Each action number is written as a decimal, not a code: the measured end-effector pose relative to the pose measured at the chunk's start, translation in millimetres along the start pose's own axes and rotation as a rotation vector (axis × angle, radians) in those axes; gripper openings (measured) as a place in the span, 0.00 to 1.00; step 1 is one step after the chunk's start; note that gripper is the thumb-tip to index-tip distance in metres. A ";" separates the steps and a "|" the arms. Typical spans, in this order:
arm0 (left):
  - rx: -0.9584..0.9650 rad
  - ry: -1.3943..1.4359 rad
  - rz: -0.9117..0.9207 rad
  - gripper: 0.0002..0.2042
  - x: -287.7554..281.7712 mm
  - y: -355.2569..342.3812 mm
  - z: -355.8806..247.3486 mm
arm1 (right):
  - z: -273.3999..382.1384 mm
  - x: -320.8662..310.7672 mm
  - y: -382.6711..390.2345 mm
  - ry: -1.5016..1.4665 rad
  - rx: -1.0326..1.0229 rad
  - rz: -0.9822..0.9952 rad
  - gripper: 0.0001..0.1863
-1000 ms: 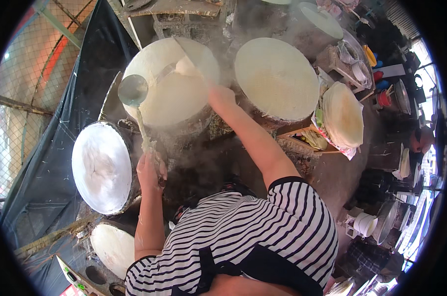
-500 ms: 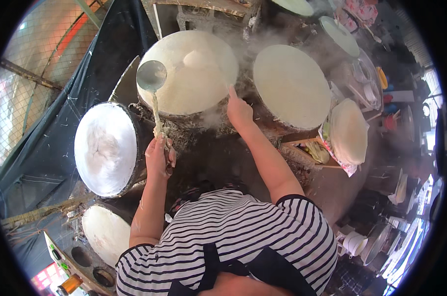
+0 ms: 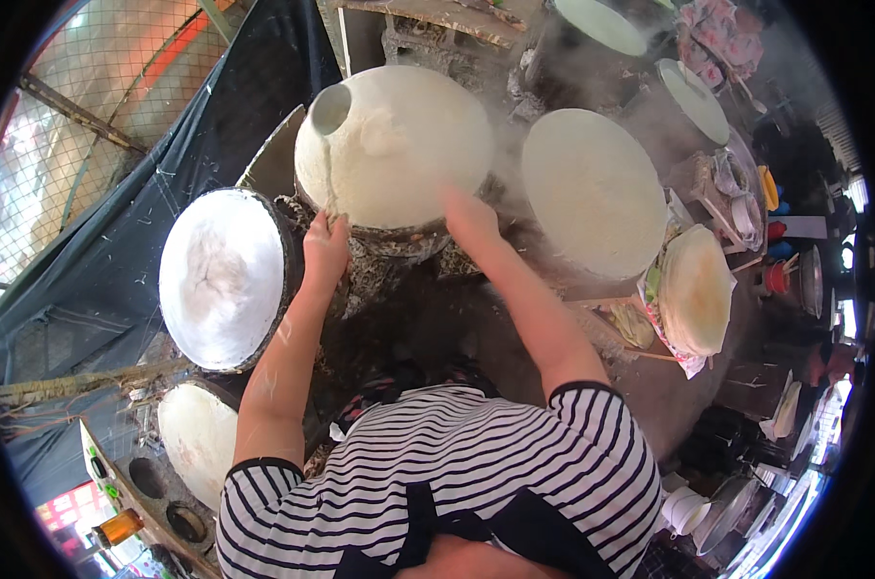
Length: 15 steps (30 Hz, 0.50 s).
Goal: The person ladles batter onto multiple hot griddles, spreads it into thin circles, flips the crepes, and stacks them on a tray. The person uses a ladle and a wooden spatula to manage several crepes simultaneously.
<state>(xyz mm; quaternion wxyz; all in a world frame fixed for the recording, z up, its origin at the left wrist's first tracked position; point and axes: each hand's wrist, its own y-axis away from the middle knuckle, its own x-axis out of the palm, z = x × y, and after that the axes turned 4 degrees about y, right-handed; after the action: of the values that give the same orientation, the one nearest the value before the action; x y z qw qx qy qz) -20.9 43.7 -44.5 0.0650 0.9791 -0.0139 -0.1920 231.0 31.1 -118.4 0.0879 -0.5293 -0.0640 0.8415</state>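
My left hand (image 3: 326, 249) is closed around the handle of a metal ladle (image 3: 331, 110), which is coated with pale batter. Its round bowl lies over the far left part of a large round griddle (image 3: 396, 233). A pale, thin sheet of batter (image 3: 403, 145) covers that griddle, with a thicker, uneven patch near its middle. My right hand (image 3: 472, 222) is at the near right rim of the same griddle, fingertips by the sheet's edge. Motion smears its fingers, so whether they grip the edge cannot be seen.
To the right, a second griddle (image 3: 595, 193) bears another pale sheet; beyond it stands a stack of round flatbreads (image 3: 695, 291). A shiny round pan (image 3: 222, 280) stands at left, with a pale round griddle (image 3: 198, 439) nearer me. Steam drifts over the back. A dark tarp (image 3: 181, 164) hangs at left.
My left hand has moved forward to the griddle's near rim, and the ladle bowl has gone farther away over the sheet. My right hand is still near the right rim, now blurred. The view has shifted slightly.
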 end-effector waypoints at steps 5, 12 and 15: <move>0.436 -0.284 -0.081 0.16 19.0 -37.1 43.1 | 53.4 0.9 79.6 -0.637 0.465 -0.020 0.25; 0.165 -0.083 0.074 0.13 19.0 -6.8 39.8 | 134.6 51.4 76.6 -1.236 0.494 0.095 0.23; -0.428 0.773 0.249 0.10 9.1 30.6 -26.3 | 143.4 61.5 65.9 -1.831 0.382 0.114 0.22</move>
<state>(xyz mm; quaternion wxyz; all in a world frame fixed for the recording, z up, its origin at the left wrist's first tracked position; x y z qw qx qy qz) -2.6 16.0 -19.7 0.2889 0.9343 -0.0663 0.1982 70.2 -22.2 -123.9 0.0472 0.3605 0.0571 0.9298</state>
